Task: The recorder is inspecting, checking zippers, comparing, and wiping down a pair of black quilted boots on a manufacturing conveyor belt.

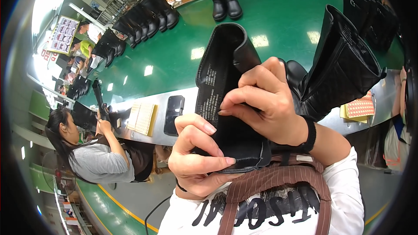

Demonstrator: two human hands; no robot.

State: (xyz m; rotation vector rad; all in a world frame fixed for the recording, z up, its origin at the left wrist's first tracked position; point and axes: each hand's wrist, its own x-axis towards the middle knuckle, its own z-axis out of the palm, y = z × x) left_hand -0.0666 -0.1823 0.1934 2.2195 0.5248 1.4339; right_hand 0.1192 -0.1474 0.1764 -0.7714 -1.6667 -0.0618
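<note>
A black boot (227, 39) is held up close to my chest, its open shaft facing me. Pale printing shows on its dark inner lining. My left hand (198, 159) grips the near rim of the shaft, its fingers curled over the edge. Inside the opening, my right hand (270, 104) is closed in a pinch, thumb and forefinger tips together beside the printed lining. Whatever lies between those fingertips is too small to make out. Just right of my right hand, another black boot (344, 67) leans with its shaft wide apart.
A phone (174, 115) and a paper pad (141, 119) lie on the metal table edge (191, 98). Black boots (148, 19) line the green tabletop (174, 61), with a pair (226, 6) at the far side. A co-worker (96, 148) sits at left; patterned sheets (359, 108) lie right.
</note>
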